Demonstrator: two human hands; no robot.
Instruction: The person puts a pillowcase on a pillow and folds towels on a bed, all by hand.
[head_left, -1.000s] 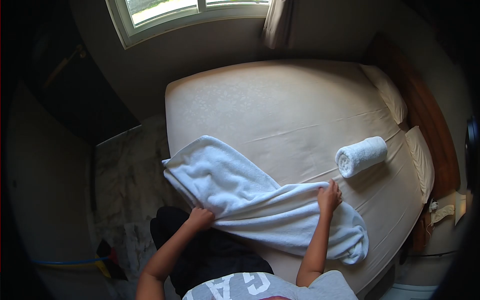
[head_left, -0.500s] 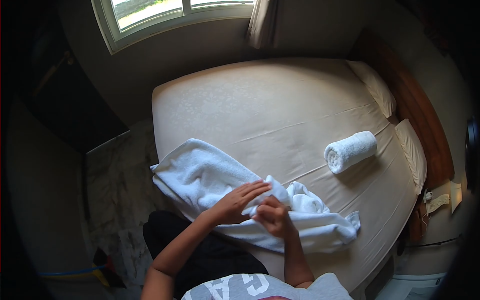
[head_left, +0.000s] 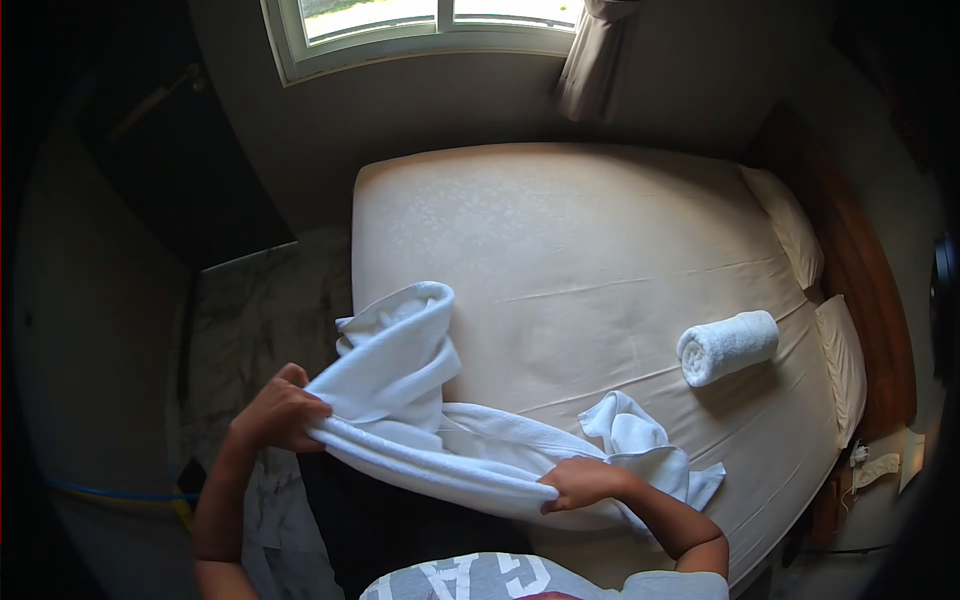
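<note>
A white towel [head_left: 400, 385] lies bunched along the near edge of the bed, one part of its rim lifted and stretched between my hands. My left hand [head_left: 282, 410] is closed on the towel's edge at the left, out past the side of the mattress. Farther right, my right hand [head_left: 583, 483] grips the same edge, its fingers wrapped over the cloth. Loose folds rise behind my left hand, and a crumpled end rests on the sheet beyond my right. Apart from both hands, a rolled white towel [head_left: 728, 347] sits near the pillows.
The bed [head_left: 540, 250] has a beige fitted sheet. Two pillows [head_left: 840, 370] lean by the wooden headboard [head_left: 860, 250] at the right. A window [head_left: 430, 30] and a tied curtain [head_left: 597, 60] are at the back, a dark door [head_left: 190, 150] at the left.
My hands were close together over the towel's middle; now they are far apart, the left moved left and the right slightly right, pulling the edge taut. The view has shifted.
</note>
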